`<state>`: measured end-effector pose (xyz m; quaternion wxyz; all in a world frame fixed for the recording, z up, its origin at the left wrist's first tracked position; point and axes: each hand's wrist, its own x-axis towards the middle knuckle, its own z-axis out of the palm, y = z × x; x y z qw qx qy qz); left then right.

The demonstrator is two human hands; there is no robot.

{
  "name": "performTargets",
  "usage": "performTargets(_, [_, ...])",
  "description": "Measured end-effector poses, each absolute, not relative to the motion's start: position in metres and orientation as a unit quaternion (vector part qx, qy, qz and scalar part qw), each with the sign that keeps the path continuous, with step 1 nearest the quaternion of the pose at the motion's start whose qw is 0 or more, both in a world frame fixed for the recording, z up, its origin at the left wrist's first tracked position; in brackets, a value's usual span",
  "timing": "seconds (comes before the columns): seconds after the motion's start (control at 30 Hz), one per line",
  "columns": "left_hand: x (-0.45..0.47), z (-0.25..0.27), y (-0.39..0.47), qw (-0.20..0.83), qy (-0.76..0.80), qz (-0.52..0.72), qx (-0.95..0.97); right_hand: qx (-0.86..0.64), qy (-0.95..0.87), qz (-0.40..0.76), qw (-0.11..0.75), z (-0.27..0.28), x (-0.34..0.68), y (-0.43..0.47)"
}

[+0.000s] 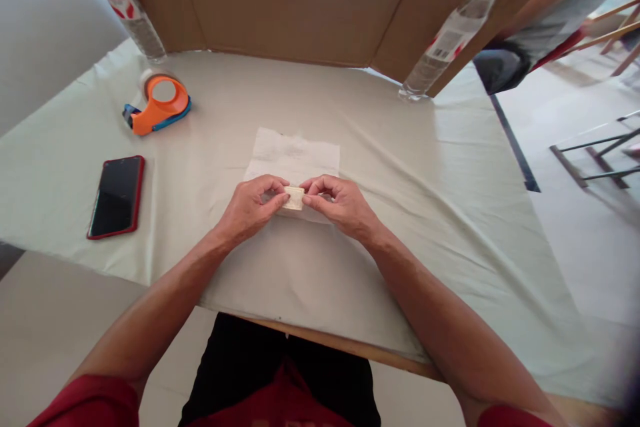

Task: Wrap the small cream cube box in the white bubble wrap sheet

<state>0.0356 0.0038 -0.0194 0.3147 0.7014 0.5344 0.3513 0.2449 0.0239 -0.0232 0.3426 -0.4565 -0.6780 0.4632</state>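
A small cream-coloured rectangular piece (pixel 294 198), flat and pale, is pinched at its two ends between my hands. My left hand (pixel 253 205) grips its left end between thumb and fingers. On the right end, my right hand (pixel 343 203) has a matching pinch. What the piece is made of is too small to make out. Beneath and behind my hands, a whitish sheet (pixel 295 155) that looks like thin paper or cloth lies on the covered table (pixel 310 267); my hands hide its near part.
An orange and blue tape dispenser (pixel 167 103) and a red-cased phone (pixel 117 197) lie on the left. A brown cardboard panel (pixel 300 3) stands at the back, flanked by a left bottle (pixel 127 7) and a right bottle (pixel 455 37). Beyond, at right, is another person's arm (pixel 530 10).
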Motion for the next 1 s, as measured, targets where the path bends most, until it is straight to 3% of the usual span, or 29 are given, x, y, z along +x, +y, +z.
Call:
performTargets(0.4, [0.0363, -0.0258, 0.0049, 0.326, 0.522, 0.386, 0.687, -0.464, -0.643, 0.484, 0.371, -0.0263, 0.2380, 0.0234])
performTargets(1.0, [0.0351, -0.0218, 0.0074, 0.363, 0.514, 0.352, 0.693, -0.476, -0.665, 0.465, 0.338, -0.0311, 0.2454, 0.0254])
